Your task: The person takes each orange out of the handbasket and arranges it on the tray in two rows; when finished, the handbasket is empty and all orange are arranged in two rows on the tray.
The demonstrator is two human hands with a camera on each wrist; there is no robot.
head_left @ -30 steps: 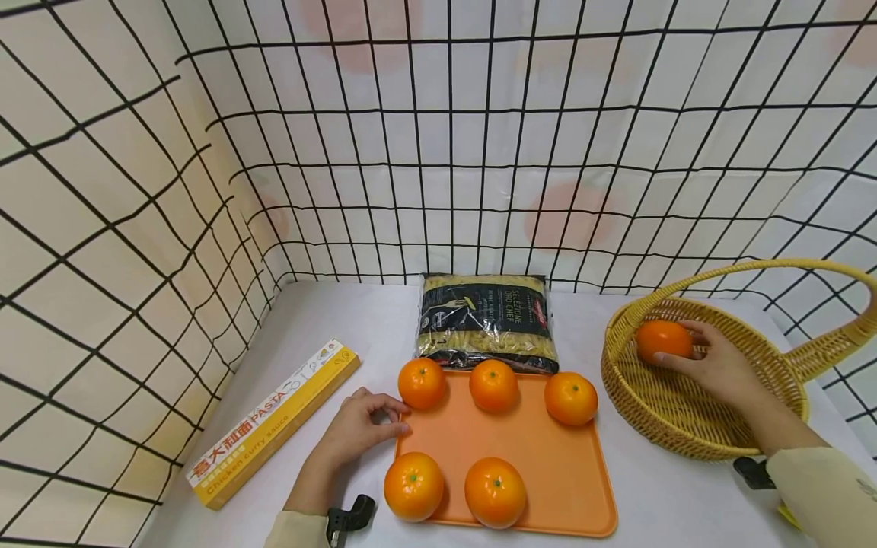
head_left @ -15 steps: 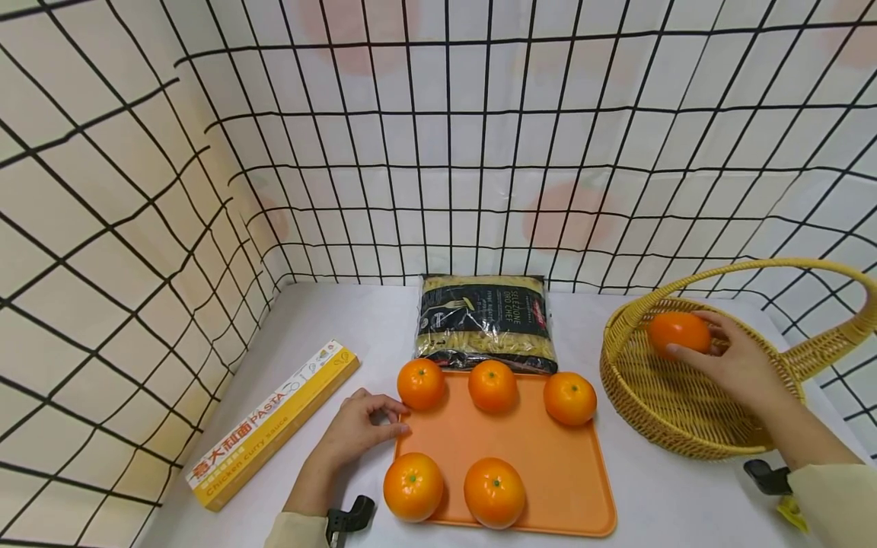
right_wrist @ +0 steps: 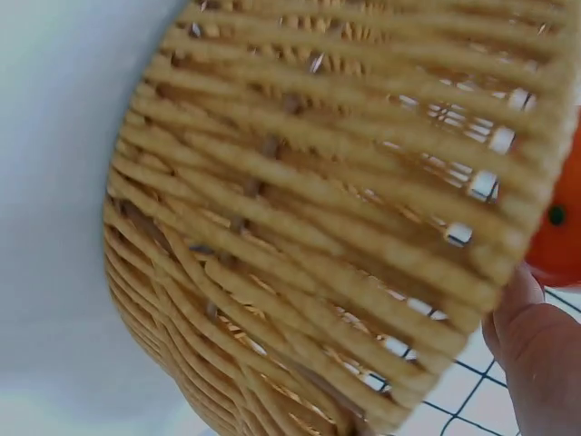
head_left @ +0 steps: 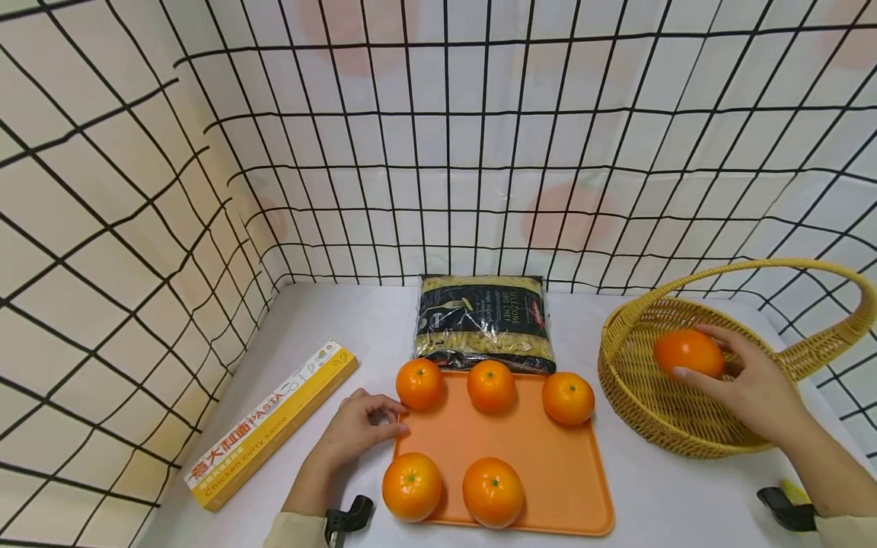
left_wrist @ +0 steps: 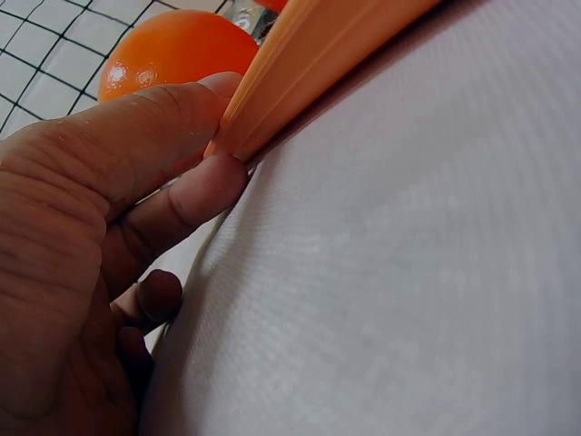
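My right hand (head_left: 757,384) grips an orange (head_left: 688,353) over the round wicker basket (head_left: 633,415). In the right wrist view, the basket's woven side (right_wrist: 300,200) hides most of this hand; only a thumb (right_wrist: 545,363) and part of the orange (right_wrist: 558,218) show at the right edge. My left hand (head_left: 363,428) pinches the left rim of the orange tray (head_left: 548,479) between thumb and finger, plain in the left wrist view. Three oranges sit along the tray's far edge, one of them (head_left: 420,384) by my left fingertips. Two more, including this orange (head_left: 412,487), sit at the near edge.
A bag of penne pasta (head_left: 483,323) lies behind the tray. To the left, a long yellow pasta box (head_left: 274,426) lies at an angle. The basket's tall handle (head_left: 774,265) arches over its opening. Black wire mesh (head_left: 448,164) stands around the back and sides.
My right hand has moved right and toward me with the orange, from the basket's far left part. My left hand stays at the tray rim.
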